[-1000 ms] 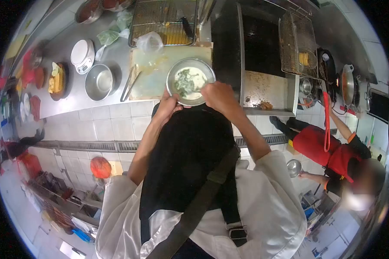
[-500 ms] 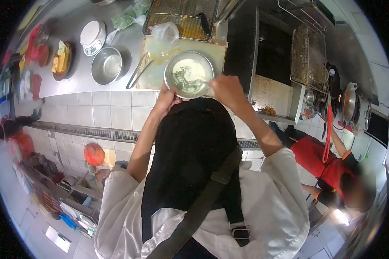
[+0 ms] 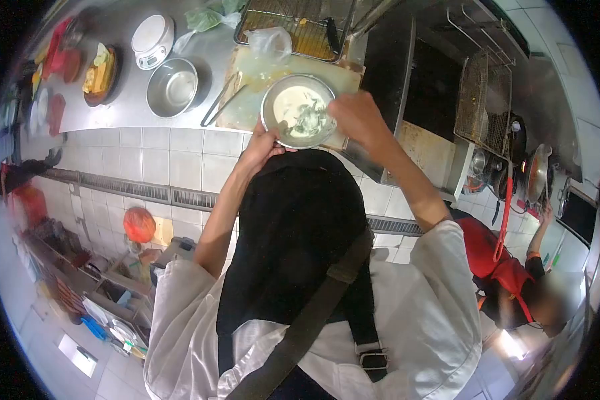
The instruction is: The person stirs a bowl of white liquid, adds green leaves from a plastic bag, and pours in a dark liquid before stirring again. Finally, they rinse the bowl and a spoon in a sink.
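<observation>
A round metal bowl (image 3: 267, 115) holds a creamy white mixture (image 3: 288, 101) with a green-flecked patch on its right side. My left hand (image 3: 263, 148) grips the bowl's lower left rim. Over the right rim, my right hand (image 3: 355, 115) is closed in a fist. Whatever it holds is hidden by the fingers and blurred, though something reaches into the green patch. The bowl is above the near edge of a stained cutting board (image 3: 247, 73). A pair of metal tongs (image 3: 224, 100) lies at the board's left edge.
An empty-looking metal bowl (image 3: 173, 88), a white kitchen scale (image 3: 153, 41) and a brown dish of food (image 3: 100, 77) stand to the left. Behind the board are a plastic bag (image 3: 270, 44) and a wire-rack tray (image 3: 300, 27). A person in red (image 3: 497, 260) is at right.
My right hand has moved slightly up and right, and the green patch has shifted rightward in the bowl. The person in red now reaches an arm toward the hanging pans.
</observation>
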Tool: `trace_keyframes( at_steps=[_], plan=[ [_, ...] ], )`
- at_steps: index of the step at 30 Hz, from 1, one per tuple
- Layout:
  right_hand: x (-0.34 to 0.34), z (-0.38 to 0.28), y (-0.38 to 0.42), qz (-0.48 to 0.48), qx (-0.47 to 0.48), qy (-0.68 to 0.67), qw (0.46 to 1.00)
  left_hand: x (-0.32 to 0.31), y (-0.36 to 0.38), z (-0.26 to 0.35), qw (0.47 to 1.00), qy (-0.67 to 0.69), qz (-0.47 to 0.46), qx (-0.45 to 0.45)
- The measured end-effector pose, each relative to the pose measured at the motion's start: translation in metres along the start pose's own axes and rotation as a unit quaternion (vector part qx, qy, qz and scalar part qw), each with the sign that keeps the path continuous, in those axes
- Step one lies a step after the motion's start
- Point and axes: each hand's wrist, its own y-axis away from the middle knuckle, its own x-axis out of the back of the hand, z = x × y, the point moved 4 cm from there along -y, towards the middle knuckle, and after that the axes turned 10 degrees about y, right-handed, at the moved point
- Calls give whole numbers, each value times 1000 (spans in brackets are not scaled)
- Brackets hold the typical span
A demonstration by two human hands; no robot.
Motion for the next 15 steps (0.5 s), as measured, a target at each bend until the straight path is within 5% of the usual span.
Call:
trace_keyframes(
  at_steps=[4, 6, 7, 9, 11, 13, 15],
  plan=[
    [-6, 5, -30, 28, -5, 67, 997, 2, -8, -4, 1000, 9, -17, 2],
    [24, -10, -23, 363, 3, 67, 929, 4, -10, -5, 1000, 18, -17, 4],
    [20, -17, -20, 363, 6, 65, 930, 4, -10, -6, 1000, 20, -15, 4],
    [-21, -30, -21, 154, 36, -38, 987, 3, -13, -7, 999, 35, -7, 4],
    [-49, -34, -24, 148, 20, -64, 987, 2, -17, -11, 999, 50, -13, -13],
    [-80, -30, -32, -39, -79, -18, 996, -5, -14, -8, 997, 65, -19, -30],
    [-90, -30, -40, -45, -68, -59, 995, -9, -11, -4, 999, 8, 8, -40]
  ],
)
